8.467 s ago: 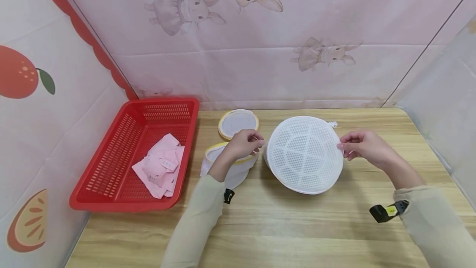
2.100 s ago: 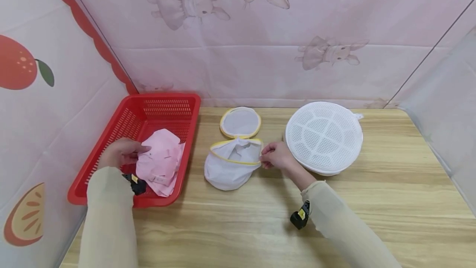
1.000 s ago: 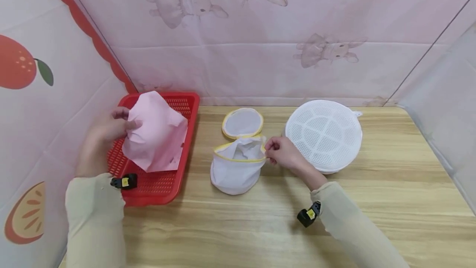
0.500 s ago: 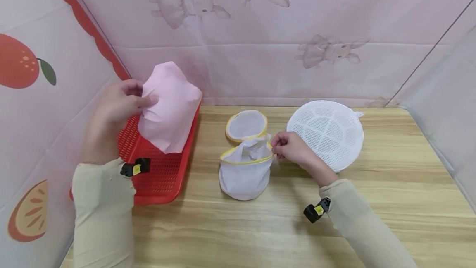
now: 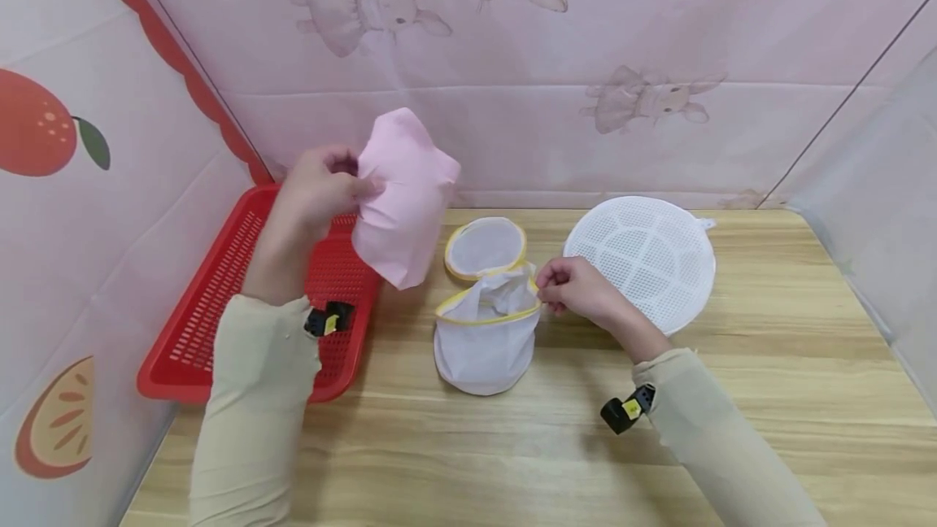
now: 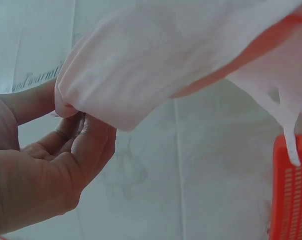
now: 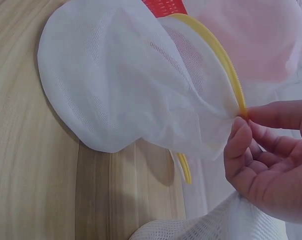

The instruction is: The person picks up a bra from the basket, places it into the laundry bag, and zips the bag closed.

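My left hand pinches the edge of a smooth pink garment and holds it up between the red basket and the white laundry bag. In the left wrist view the cloth drapes over the fingers, and a narrow pale strip hangs at the right. The laundry bag is white mesh with a yellow zip edge. It stands with its mouth open and its round lid folded back. My right hand pinches the yellow rim at the bag's right side; the right wrist view shows thumb and fingertip on the zip.
A red slotted plastic basket stands at the left, partly behind my left arm. A round white mesh bag with a small tab sits at the right, behind my right hand. Printed wall sheets edge the wooden table.
My left hand has lifted the pink garment out of the basket and carried it right, toward the laundry bag. The right hand has drawn the bag's rim slightly right, widening the mouth.
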Available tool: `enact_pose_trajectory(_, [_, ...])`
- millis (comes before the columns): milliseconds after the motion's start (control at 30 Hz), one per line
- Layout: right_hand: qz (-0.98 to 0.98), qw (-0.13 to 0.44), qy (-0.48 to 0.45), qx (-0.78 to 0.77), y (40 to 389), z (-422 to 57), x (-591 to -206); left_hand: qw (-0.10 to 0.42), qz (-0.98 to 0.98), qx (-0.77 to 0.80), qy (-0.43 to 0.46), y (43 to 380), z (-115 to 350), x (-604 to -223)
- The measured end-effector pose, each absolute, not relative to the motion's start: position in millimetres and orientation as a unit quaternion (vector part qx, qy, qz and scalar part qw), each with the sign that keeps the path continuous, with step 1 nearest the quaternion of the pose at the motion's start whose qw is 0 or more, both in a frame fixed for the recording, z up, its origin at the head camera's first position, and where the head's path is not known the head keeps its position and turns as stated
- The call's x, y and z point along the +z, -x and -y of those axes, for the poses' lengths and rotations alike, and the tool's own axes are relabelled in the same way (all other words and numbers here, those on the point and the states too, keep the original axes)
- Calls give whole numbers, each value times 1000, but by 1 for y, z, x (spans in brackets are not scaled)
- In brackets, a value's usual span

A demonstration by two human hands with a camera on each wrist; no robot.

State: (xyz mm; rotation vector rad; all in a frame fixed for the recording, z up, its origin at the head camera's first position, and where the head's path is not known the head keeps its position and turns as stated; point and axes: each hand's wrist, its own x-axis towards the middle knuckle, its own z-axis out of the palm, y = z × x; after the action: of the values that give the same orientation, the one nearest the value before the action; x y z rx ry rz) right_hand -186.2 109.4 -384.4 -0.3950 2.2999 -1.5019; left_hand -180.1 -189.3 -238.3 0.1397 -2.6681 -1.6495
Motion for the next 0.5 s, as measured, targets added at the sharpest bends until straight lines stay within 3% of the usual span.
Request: enact_pose_trajectory(500, [-811,196,140,-534,188,-113,-386,11,854,-519,0,189,136,-269])
